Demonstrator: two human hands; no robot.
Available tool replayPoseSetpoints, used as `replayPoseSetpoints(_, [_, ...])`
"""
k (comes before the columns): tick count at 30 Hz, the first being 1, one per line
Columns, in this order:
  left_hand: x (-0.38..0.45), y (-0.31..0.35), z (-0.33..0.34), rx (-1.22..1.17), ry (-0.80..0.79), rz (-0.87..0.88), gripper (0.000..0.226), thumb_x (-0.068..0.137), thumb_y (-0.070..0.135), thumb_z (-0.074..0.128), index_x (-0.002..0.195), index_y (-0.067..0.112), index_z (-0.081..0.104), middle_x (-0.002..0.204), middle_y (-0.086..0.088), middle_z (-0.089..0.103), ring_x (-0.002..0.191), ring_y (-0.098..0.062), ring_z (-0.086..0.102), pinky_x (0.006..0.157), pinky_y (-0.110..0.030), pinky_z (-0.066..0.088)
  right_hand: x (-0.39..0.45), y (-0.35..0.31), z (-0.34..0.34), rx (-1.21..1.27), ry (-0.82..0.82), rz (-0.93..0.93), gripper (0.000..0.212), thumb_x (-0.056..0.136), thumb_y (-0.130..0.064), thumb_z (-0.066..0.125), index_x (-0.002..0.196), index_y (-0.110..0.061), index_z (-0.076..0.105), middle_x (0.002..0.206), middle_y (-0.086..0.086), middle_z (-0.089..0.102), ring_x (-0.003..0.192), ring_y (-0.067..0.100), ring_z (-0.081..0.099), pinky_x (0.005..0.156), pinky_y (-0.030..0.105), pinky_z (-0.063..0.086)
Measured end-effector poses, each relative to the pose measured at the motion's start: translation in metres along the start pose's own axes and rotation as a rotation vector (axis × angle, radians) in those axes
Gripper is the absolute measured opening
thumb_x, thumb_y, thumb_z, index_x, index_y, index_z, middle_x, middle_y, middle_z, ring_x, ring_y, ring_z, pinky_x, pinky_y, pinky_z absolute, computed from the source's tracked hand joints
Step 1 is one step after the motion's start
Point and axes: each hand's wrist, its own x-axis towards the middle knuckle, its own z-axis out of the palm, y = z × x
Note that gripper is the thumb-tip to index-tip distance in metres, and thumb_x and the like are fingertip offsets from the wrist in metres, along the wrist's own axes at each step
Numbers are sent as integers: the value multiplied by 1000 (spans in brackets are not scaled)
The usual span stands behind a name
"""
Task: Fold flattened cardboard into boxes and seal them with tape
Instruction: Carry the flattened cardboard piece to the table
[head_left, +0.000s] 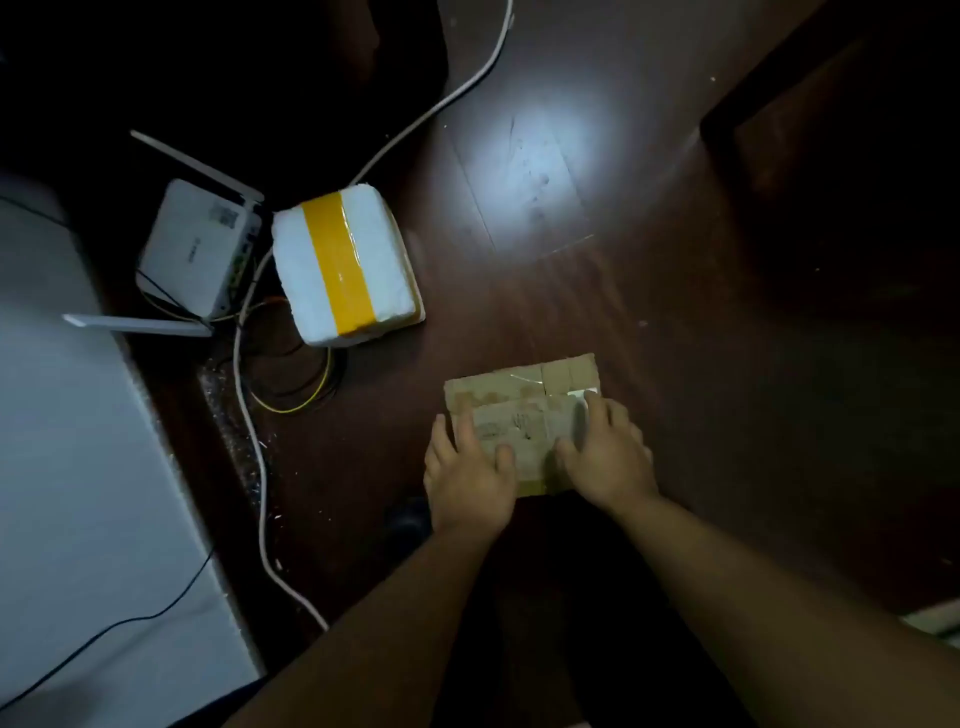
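Under both hands, flattened cardboard lies flat, long axis left-right.

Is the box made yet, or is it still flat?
Still flat. Done: nothing that shows; the cardboard lies flat on the dark floor. In hand: the left hand and right hand rest on it, fingers spread. Left: folding it up and taping it; no tape roll is in sight.
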Motion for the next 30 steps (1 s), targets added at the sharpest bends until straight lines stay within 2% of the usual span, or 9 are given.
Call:
replayPoseSetpoints(3, [20,-1,9,-122,-77,-110,71,98,44,48,157,29,10,164,-9,2,147,-34,16,118,-46,22,21,2,6,66,-16,66,58,92,-40,54,143,-24,31,149,6,29,131,35,38,105,48,33])
replayPoseSetpoints(8, [42,8,20,-453,-86,-268,99,87,36,63,156,29,-7,153,-9,32,138,-31,39,114,-47,35,44,-1,9,385,-12,281,62,91,-30,59,144,-18,27,146,10,33,127,36,43,105,51,37])
replayPoseSetpoints(11, [39,16,18,-462,-144,-327,103,81,43,64,156,28,-5,154,-8,35,136,-32,42,112,-50,37,51,-1,6,433,-6,282,54,91,-17,58,140,-12,38,141,13,44,124,34,48,105,50,41])
replayPoseSetpoints(14, [24,21,11,-404,-156,-335,95,89,36,64,158,26,-1,156,-9,25,136,-32,40,112,-47,37,38,-3,0,375,-31,281,36,92,-16,57,128,-11,53,136,14,48,117,32,54,101,41,46])
replayPoseSetpoints(19, [20,14,-2,-232,-95,-299,88,90,35,65,157,30,7,159,-8,9,143,-36,22,116,-43,28,32,-3,-1,409,-44,290,75,87,-26,70,148,-16,28,148,10,30,127,32,46,104,45,45])
replayPoseSetpoints(22, [43,5,-1,-215,-141,-328,95,88,37,68,156,39,2,163,-7,-6,146,-39,18,118,-45,27,48,-9,7,456,-62,255,87,82,-29,76,150,-16,23,146,9,38,127,31,47,103,42,44])
replayPoseSetpoints(24, [54,2,4,-229,-212,-351,95,88,39,68,154,46,-1,163,-6,-13,144,-40,23,116,-43,32,58,-12,17,456,-92,241,77,78,-35,77,141,-17,37,136,8,48,120,31,52,100,44,46])
replayPoseSetpoints(26, [57,3,7,-237,-218,-345,92,90,38,66,154,48,0,162,-7,-13,141,-39,29,112,-40,36,64,-12,22,470,-114,226,50,80,-35,75,121,-16,53,124,8,57,110,28,58,96,45,50])
replayPoseSetpoints(30, [36,11,-2,-286,-110,-293,92,89,32,66,156,39,3,163,-3,-6,139,-37,31,110,-42,38,42,-18,6,682,-181,142,21,91,-15,65,111,-21,62,103,-1,69,96,18,66,89,39,55])
